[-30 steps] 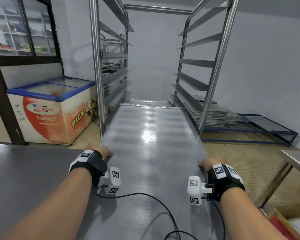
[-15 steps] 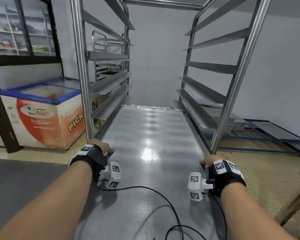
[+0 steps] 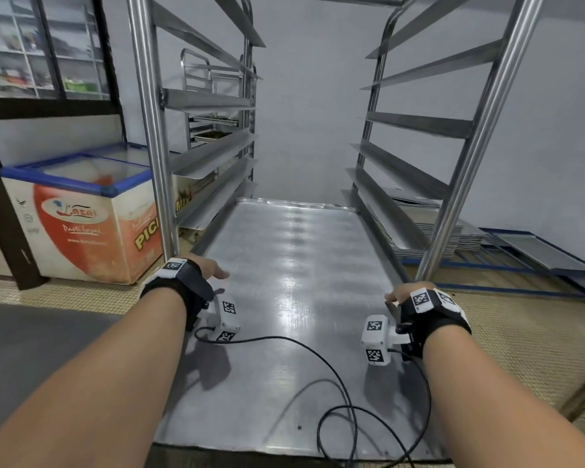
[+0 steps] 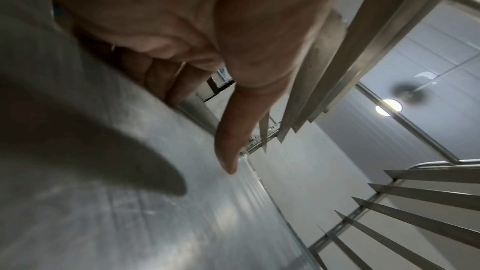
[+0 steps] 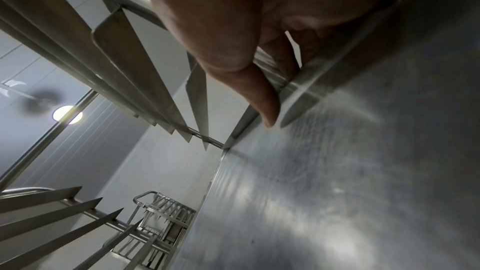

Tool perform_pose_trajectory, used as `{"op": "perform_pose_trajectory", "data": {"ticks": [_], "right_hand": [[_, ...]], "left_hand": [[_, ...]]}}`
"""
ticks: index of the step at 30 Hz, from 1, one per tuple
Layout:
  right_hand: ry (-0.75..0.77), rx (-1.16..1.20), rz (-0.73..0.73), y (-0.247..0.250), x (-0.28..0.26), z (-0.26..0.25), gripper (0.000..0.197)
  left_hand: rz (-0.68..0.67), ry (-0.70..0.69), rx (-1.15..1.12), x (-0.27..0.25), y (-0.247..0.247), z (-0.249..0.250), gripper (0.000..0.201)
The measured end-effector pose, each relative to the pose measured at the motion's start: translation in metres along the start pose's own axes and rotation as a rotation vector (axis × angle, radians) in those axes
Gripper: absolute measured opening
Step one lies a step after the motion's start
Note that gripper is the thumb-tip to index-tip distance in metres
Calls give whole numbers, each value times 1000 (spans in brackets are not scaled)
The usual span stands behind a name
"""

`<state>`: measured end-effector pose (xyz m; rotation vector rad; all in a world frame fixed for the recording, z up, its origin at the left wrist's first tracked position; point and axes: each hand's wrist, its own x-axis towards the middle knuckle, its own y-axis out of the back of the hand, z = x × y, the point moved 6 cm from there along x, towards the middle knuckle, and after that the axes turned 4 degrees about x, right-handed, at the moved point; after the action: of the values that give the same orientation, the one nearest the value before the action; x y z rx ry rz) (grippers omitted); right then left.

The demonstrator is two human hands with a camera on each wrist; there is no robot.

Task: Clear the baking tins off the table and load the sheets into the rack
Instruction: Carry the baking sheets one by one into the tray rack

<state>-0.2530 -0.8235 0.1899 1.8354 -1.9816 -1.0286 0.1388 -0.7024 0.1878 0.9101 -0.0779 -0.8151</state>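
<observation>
A large metal baking sheet (image 3: 294,298) lies flat, its far end pushed in between the side rails of a tall steel rack (image 3: 149,130), its near end jutting out toward the person. The left hand (image 3: 207,266) grips the sheet's left edge just beside the rack's front left post: fingers curl under the rim while the thumb lies stretched along the top, as the left wrist view shows. The right hand (image 3: 399,293) holds the right edge near the front right post, fingers hooked beneath the rim and thumb pressed against it. Black cables from the wrist cameras trail over the sheet's near end.

Left of the rack stands a chest freezer (image 3: 81,214) with a blue-framed glass lid; its orange and white front bears a script logo too blurred to read and, on the side, yellow letters "PIC". A stack of sheets (image 3: 446,238) rests on the floor right of the rack, beside a low blue frame (image 3: 537,265).
</observation>
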Motion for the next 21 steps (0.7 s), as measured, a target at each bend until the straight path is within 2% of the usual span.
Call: {"op": "perform_pose_trajectory", "data": {"ticks": [1,3,6,10,12,16,18,20,21], "right_hand": [[-14,61,6,1,-5,-1,26],[-22,107,0,4,-19,-3,42],[45,109,5,13,-45,-9,62],[132,92,-40,17,-77,-7,78],[164,65,-98,14,-94,-2,77],[313,-10,-189,9,-132,12,63],[388,-48,-230,2,-154,26,70],[486,-139,-296,-12,-174,40,92],[524,-204,-335,-20,-181,49,104]], "left_hand": [[-12,-8,-18,-2,1,-1,84],[-46,-21,-73,-21,6,-1,97],[-39,-115,-39,-55,14,2,91],[-215,-236,-22,-113,2,0,74],[-277,-276,9,-139,-5,-7,66],[-223,-432,173,-187,-5,-20,60],[-258,-466,215,-204,-11,-33,88],[-313,-515,245,-218,-21,-47,114],[-319,-549,271,-224,-25,-53,120]]}}
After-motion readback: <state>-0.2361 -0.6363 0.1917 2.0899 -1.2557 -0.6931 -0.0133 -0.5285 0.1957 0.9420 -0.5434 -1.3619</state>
